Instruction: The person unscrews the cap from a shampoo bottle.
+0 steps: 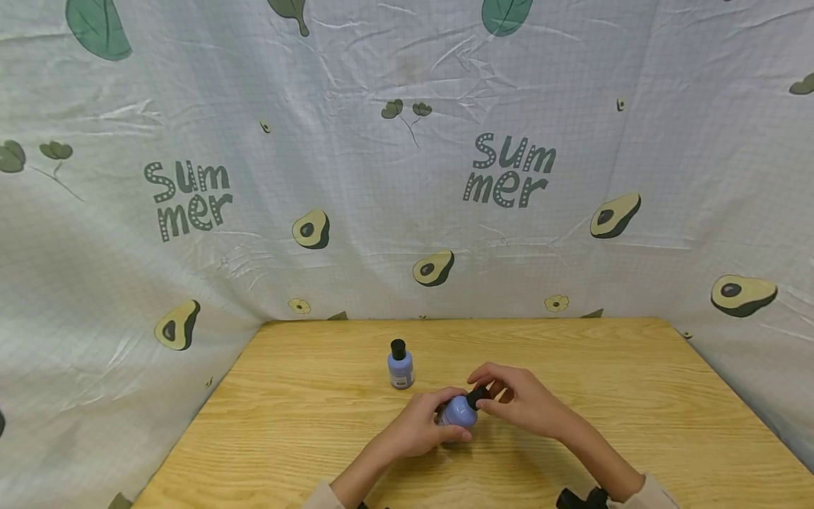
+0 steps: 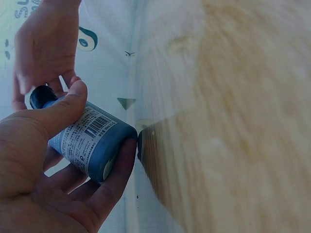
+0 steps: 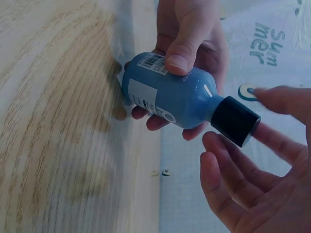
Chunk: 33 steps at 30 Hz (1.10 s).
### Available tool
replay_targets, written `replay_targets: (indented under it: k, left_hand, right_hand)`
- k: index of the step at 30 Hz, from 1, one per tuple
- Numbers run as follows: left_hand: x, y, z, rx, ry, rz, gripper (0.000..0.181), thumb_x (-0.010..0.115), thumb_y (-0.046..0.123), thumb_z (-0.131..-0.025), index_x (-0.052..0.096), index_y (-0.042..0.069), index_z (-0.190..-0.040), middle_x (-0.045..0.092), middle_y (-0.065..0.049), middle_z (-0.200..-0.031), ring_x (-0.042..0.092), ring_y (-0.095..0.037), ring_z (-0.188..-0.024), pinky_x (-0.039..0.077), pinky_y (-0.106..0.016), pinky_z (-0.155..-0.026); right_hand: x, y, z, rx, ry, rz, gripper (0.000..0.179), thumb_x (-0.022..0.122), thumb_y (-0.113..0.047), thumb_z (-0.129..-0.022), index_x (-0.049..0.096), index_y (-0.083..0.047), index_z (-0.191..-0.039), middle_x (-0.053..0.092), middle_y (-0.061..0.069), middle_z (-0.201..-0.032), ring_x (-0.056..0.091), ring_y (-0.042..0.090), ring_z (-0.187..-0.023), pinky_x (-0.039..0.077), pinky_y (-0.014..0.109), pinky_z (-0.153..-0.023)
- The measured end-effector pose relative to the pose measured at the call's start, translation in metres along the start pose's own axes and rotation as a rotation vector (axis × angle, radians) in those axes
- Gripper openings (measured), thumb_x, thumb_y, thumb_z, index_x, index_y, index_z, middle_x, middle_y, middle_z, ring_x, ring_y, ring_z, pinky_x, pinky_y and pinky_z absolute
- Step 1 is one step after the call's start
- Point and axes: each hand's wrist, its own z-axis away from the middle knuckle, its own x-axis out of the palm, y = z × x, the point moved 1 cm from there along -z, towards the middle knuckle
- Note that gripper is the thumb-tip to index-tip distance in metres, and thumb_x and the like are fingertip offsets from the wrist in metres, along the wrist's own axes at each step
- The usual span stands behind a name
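Note:
My left hand (image 1: 416,424) grips a small periwinkle-blue bottle (image 1: 461,413), thumb on one side and fingers round the other. The bottle tilts with its black cap (image 3: 235,121) toward my right hand (image 1: 524,399). In the right wrist view, the thumb of that hand stands apart from the cap, and its loosely bent fingers are spread beside it; whether one fingertip touches the cap is unclear. A white label with a barcode (image 2: 99,127) shows on the bottle in the left wrist view.
A second blue bottle (image 1: 400,369) with a black cap stands upright on the wooden table (image 1: 305,403), farther back and left of the hands. A printed cloth (image 1: 356,177) hangs behind the table. A black object (image 1: 581,498) sits by the right sleeve.

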Motion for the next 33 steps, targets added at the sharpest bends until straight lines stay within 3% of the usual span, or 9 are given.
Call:
replay_targets:
  k: [4, 10, 17, 23, 27, 33]
  left_hand:
    - [0.0001, 0.0004, 0.0001, 0.004, 0.000, 0.002, 0.054, 0.082, 0.026, -0.091, 0.062, 0.016, -0.140, 0.073, -0.004, -0.123, 0.066, -0.003, -0.102, 0.053, -0.021, -0.083]
    - [0.0004, 0.0012, -0.0003, 0.009, 0.000, 0.012, 0.053, 0.082, 0.025, -0.090, 0.063, 0.016, -0.139, 0.073, -0.004, -0.124, 0.066, -0.003, -0.102, 0.053, -0.021, -0.083]
    - [0.0002, 0.0018, -0.0008, -0.002, -0.002, 0.010, 0.053, 0.082, 0.026, -0.090, 0.063, 0.017, -0.138, 0.073, -0.004, -0.123, 0.065, -0.002, -0.102, 0.053, -0.021, -0.083]
    - [0.0001, 0.0013, -0.0007, -0.014, -0.003, 0.020, 0.052, 0.082, 0.026, -0.090, 0.063, 0.018, -0.138, 0.073, -0.004, -0.122, 0.066, -0.002, -0.101, 0.053, -0.022, -0.083]
    - [0.0002, 0.0011, -0.0006, -0.011, -0.001, 0.015, 0.052, 0.082, 0.027, -0.090, 0.063, 0.019, -0.138, 0.072, -0.004, -0.123, 0.066, -0.003, -0.102, 0.053, -0.022, -0.083]
    - [0.0008, 0.0019, -0.0004, 0.000, 0.004, 0.007, 0.054, 0.082, 0.026, -0.090, 0.063, 0.017, -0.140, 0.072, -0.004, -0.126, 0.066, -0.004, -0.104, 0.053, -0.022, -0.084]
  right_hand:
    - [0.0019, 0.0007, -0.0007, 0.050, 0.020, 0.008, 0.030, 0.066, -0.031, -0.103, 0.065, -0.012, -0.126, 0.071, 0.010, -0.110, 0.068, 0.011, -0.085, 0.056, 0.027, -0.069]
    - [0.0035, 0.0016, -0.0001, 0.052, 0.020, -0.041, 0.025, 0.064, -0.027, -0.104, 0.062, -0.006, -0.117, 0.070, 0.018, -0.090, 0.068, 0.027, -0.072, 0.055, 0.029, -0.062]
    - [0.0006, 0.0003, 0.0013, 0.017, 0.006, -0.013, 0.022, 0.067, -0.023, -0.102, 0.066, -0.007, -0.116, 0.071, 0.007, -0.102, 0.066, 0.011, -0.078, 0.055, 0.027, -0.067]
    - [-0.0004, -0.0013, 0.0005, -0.020, -0.030, -0.053, 0.020, 0.070, -0.013, -0.098, 0.066, -0.009, -0.117, 0.070, 0.013, -0.112, 0.066, 0.014, -0.080, 0.057, 0.028, -0.068]
    - [0.0007, -0.0022, -0.0004, 0.013, -0.018, -0.014, 0.027, 0.071, -0.022, -0.099, 0.065, -0.009, -0.122, 0.069, 0.013, -0.117, 0.065, 0.010, -0.081, 0.056, 0.027, -0.070]
    - [0.0032, -0.0004, -0.0016, 0.105, 0.051, 0.016, 0.027, 0.064, -0.035, -0.104, 0.068, -0.010, -0.113, 0.073, 0.009, -0.096, 0.068, 0.019, -0.073, 0.054, 0.027, -0.063]
